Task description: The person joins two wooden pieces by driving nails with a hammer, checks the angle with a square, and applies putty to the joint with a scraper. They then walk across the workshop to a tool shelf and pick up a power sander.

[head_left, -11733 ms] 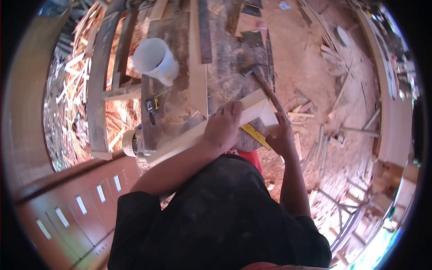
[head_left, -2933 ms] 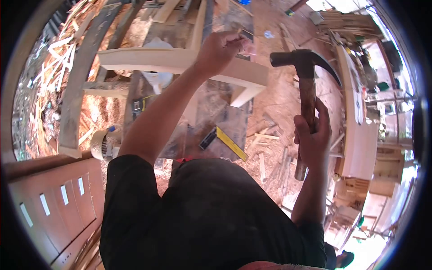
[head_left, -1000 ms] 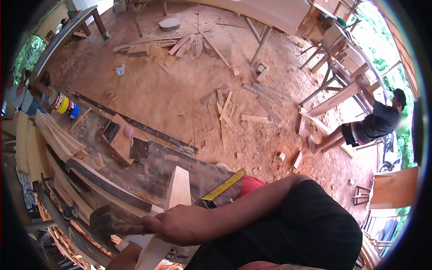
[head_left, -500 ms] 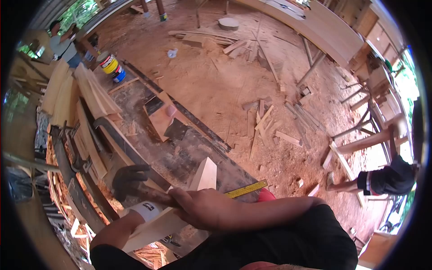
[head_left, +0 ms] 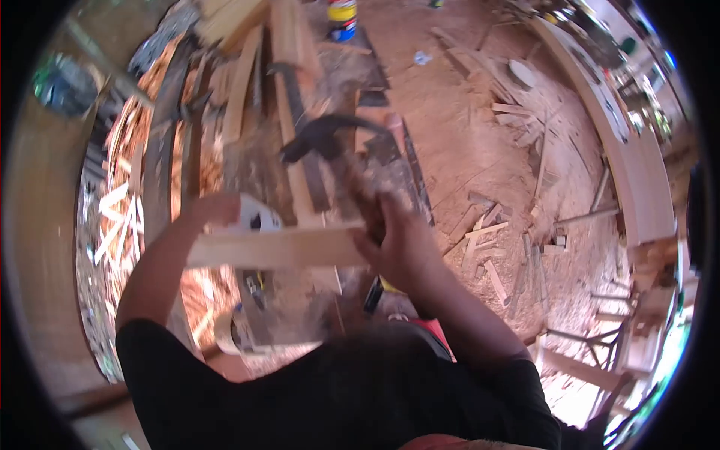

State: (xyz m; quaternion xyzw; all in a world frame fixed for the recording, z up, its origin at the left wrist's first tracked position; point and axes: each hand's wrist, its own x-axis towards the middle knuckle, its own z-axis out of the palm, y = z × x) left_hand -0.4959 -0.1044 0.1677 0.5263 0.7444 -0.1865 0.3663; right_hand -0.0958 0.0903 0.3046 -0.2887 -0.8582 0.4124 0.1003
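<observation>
My right hand [head_left: 401, 244] is closed round the wooden handle of a claw hammer [head_left: 330, 139]. The hammer's dark, blurred head points up and away from me. A pale wooden board [head_left: 281, 249] lies crosswise between my arms, its right end against my right hand. My left hand [head_left: 223, 210] is at the board's far side, fingers curled against a white object [head_left: 256, 216] with a black mark. What kind of thing that is, I cannot make out. A small piece of the yellow measuring tape [head_left: 388, 286] shows below my right hand.
A dark, dusty bench [head_left: 251, 169] runs away from me, with boards along it. Yellow and blue cans [head_left: 342, 21] stand at its far end. Wood offcuts [head_left: 484, 232] lie on the ground to the right. A long plank table [head_left: 641, 180] stands further right.
My view has turned left. The hammer has swung upward and to the right with my right hand, its head now beyond the board. The board now lies level across my view.
</observation>
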